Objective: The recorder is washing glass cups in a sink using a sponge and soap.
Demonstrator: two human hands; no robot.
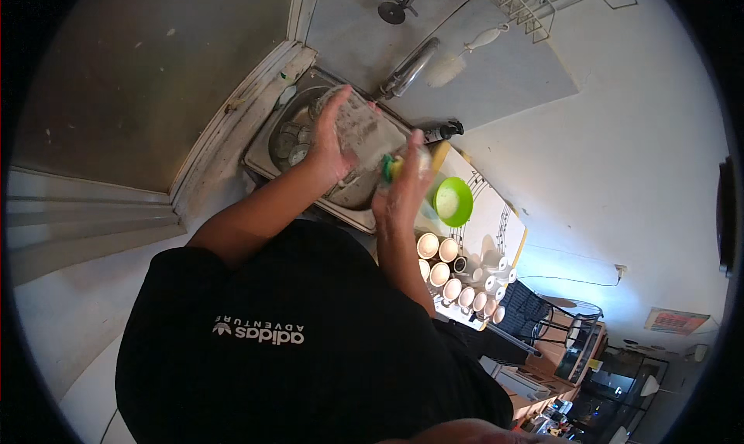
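My left hand (pixel 332 144) is raised over the steel sink (pixel 256 160), thumb and fingers spread around a clear, suds-covered container (pixel 363 121); its exact kind is blurred. My right hand (pixel 410 174) is closed around a green and yellow sponge (pixel 391 167), beside the container's right side. White foam covers its fingers, and whether it also grips something clear is hard to tell. In the left part of the sink lie several drinking glasses (pixel 299 152). A bright green bowl (pixel 463 201) with whitish, sudsy liquid stands just right of my right hand.
A chrome faucet (pixel 412 67) juts over the sink's back edge. A dark pump bottle (pixel 444 131) stands behind my right hand. On the music-note-patterned table (pixel 497 203) stand several mugs (pixel 440 274) and clear glasses (pixel 491 262). A white-handled brush (pixel 447 69) hangs from a wire rack (pixel 526 8).
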